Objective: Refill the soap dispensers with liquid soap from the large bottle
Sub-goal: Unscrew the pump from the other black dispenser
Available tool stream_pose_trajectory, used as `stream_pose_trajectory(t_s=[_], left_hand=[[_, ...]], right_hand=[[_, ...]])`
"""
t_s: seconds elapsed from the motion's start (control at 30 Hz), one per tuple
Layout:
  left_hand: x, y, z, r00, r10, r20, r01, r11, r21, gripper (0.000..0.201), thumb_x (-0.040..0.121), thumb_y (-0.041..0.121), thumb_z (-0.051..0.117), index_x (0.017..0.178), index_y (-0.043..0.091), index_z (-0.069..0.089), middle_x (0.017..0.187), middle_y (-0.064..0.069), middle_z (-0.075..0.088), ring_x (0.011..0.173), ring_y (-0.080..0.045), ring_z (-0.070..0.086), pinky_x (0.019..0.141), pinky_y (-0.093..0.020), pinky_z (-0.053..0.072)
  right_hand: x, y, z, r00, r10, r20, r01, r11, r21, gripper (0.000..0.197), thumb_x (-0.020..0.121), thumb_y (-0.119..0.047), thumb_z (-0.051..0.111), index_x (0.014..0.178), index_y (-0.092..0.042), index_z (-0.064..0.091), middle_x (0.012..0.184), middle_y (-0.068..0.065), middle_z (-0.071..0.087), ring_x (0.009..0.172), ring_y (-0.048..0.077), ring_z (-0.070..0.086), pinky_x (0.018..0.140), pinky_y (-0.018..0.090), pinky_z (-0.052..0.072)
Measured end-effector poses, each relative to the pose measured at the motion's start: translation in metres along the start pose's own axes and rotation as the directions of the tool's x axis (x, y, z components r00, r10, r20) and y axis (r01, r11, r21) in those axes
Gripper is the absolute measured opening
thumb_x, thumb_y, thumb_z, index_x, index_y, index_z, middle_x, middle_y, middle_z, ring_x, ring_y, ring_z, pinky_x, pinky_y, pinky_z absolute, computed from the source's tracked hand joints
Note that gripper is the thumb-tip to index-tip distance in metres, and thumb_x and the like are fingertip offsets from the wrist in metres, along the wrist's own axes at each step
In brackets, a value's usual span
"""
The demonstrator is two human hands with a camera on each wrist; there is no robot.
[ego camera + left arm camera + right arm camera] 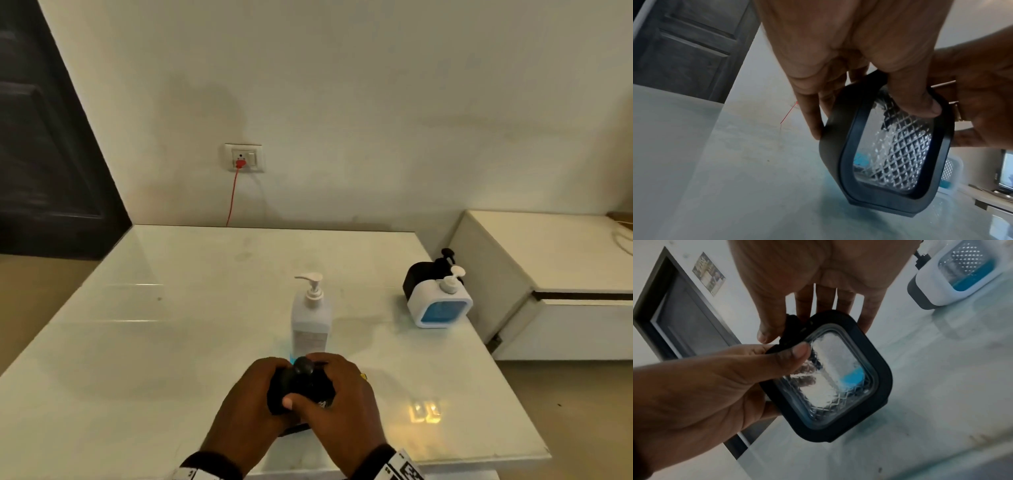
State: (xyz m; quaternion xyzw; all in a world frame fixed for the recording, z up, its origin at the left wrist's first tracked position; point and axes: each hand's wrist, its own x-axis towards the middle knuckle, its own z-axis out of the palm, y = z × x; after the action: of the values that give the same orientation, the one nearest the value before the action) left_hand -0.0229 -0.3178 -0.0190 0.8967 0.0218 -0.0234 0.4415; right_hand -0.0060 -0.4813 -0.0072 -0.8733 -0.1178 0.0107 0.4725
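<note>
Both hands hold a black soap dispenser, tilted just over the white table near its front edge. Its clear diamond-patterned window shows only a little blue soap. My left hand grips the body, thumb on the window. My right hand curls round the pump end. The large white pump bottle stands upright just behind the hands. Far right stand a white dispenser with blue soap and another black dispenser.
A wall socket with a red cable sits behind the table. A dark door stands at the left. A low white cabinet stands close beside the table's right edge, next to the two dispensers.
</note>
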Motion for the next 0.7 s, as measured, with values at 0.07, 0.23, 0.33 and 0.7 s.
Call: stream_pose_trajectory(t_s=[0.07,0.23,0.33,0.7], left_hand=[[0.007,-0.001,0.002,0.998,0.010,0.055,-0.011,1.000,0.013,0.042,0.082,0.031,0.085,0.108,0.042,0.054,0.105,0.022,0.065,0.094,0.001,0.064,0.077,-0.006,0.045],[0.012,-0.006,0.009,0.990,0.005,0.138,-0.004,1.000,-0.006,0.043,0.085,0.037,0.083,0.119,0.041,0.057,0.110,0.023,0.068,0.101,0.001,0.065,0.086,-0.009,0.047],[0.012,-0.010,0.008,0.988,0.036,0.148,-0.030,0.999,-0.039,0.046,0.079,0.042,0.087,0.117,0.044,0.060,0.109,0.026,0.069,0.101,0.010,0.063,0.086,-0.011,0.049],[0.012,-0.022,0.010,0.990,0.076,0.123,-0.072,0.997,-0.033,0.057,0.072,0.045,0.092,0.117,0.052,0.058,0.114,0.029,0.068,0.107,0.010,0.062,0.095,-0.013,0.048]], right_hand=[[0.001,0.007,0.003,0.999,0.042,-0.026,-0.041,0.998,0.038,0.037,0.063,-0.052,0.079,0.090,-0.056,0.055,0.099,-0.031,0.059,0.104,-0.011,0.051,0.081,0.005,0.041],[0.003,0.016,0.006,0.992,0.109,-0.059,-0.104,0.991,0.089,0.041,0.054,-0.061,0.076,0.092,-0.055,0.061,0.095,-0.028,0.065,0.096,-0.006,0.059,0.080,0.013,0.047],[0.004,0.016,0.003,0.991,0.126,-0.038,-0.120,0.984,0.133,0.042,0.064,-0.039,0.086,0.102,-0.042,0.066,0.097,-0.016,0.070,0.093,-0.008,0.061,0.073,0.008,0.048],[0.007,0.019,-0.002,0.997,0.046,0.056,-0.052,0.991,0.121,0.043,0.073,-0.028,0.084,0.095,-0.054,0.059,0.125,-0.029,0.054,0.114,-0.034,0.029,0.089,-0.007,0.028]])
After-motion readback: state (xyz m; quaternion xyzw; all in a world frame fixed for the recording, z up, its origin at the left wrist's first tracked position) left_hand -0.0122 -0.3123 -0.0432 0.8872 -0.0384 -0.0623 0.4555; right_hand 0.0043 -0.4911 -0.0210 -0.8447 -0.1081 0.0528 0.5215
